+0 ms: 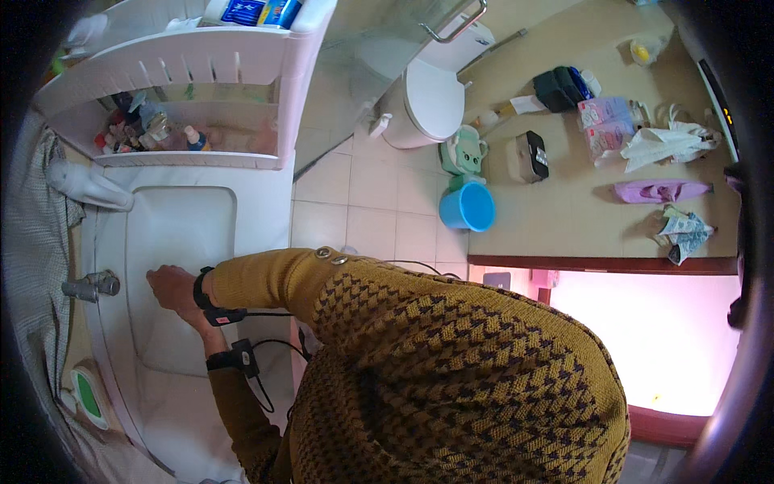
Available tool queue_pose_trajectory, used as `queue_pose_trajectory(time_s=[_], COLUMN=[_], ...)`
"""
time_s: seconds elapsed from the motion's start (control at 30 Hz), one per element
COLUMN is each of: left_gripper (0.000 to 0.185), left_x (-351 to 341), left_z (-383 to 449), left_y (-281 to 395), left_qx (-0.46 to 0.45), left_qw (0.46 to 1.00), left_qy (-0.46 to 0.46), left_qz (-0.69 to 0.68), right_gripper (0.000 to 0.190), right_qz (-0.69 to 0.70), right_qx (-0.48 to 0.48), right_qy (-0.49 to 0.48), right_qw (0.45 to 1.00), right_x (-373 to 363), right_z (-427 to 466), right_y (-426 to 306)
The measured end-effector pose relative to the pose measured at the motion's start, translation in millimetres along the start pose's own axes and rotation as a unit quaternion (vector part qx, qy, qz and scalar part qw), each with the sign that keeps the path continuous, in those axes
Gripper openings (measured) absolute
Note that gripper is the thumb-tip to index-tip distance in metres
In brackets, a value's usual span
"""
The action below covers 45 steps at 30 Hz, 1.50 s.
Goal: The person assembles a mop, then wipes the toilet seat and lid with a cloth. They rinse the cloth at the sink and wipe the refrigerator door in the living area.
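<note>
My right hand (169, 287) and my left hand (196, 319) are together over a white washbasin (181, 212). The right hand lies on top, its fingers bent and partly turned from view. Most of the left hand is hidden beneath it, so I cannot tell whether anything is between them. A black strap with a small cabled box circles each wrist. To the far side of the hands, a metal faucet (97, 287) stands at the basin's edge. No running water can be made out.
A white plastic shelf unit (181, 66) with several bottles stands right of the basin. A white plastic item (84, 184) and a green-and-white dish (91, 398) flank the faucet. Behind are a toilet (432, 100), a mint-green bin (464, 148) and a blue bucket (467, 207).
</note>
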<state>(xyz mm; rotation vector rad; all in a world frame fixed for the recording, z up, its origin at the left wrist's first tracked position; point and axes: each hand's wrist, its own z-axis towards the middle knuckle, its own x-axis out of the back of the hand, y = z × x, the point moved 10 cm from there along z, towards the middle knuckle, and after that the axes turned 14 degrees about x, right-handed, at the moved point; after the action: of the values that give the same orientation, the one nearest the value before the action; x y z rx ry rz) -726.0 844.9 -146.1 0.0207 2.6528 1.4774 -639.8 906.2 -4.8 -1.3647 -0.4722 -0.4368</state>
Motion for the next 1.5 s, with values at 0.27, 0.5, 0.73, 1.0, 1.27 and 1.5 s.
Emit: queue_pose_trajectory(time_s=[0.27, 0.5, 0.73, 1.0, 1.27, 1.5], left_gripper=[0.038, 0.039, 0.041, 0.043, 0.059, 0.067], left_x=[5.1, 8.8, 35.5, 126.8, 57.8, -274.6], left_z=[20.9, 24.6, 53.4, 32.4, -35.7, -192.8], left_y=[-15.9, -8.7, -13.8, 71.8, 146.8, 179.0], left_qx=[0.007, -0.004, -0.016, -0.129, -0.042, -0.333], left_qw=[0.999, 0.999, 0.997, 0.688, 0.928, 0.809], left_qy=[0.033, 0.036, 0.039, 0.156, 0.103, -0.04], left_qz=[0.003, 0.027, 0.07, 0.697, 0.356, 0.484], right_gripper=[0.015, 0.011, 0.03, 0.063, 0.096, 0.087], right_qz=[-0.004, -0.01, -0.004, -0.157, -0.211, 0.143], right_qx=[-0.012, -0.072, -0.057, 0.24, 0.364, 0.106], right_qy=[0.019, 0.075, 0.045, -0.132, -0.032, -0.022], right_qw=[1.0, 0.995, 0.997, 0.949, 0.907, 0.984], right_x=[18.8, 24.0, 4.3, 73.4, 179.9, 331.3], right_z=[-5.0, -14.3, -9.4, -40.6, -134.2, -250.2], right_y=[2.0, 3.5, 1.4, -62.8, -63.0, 14.0])
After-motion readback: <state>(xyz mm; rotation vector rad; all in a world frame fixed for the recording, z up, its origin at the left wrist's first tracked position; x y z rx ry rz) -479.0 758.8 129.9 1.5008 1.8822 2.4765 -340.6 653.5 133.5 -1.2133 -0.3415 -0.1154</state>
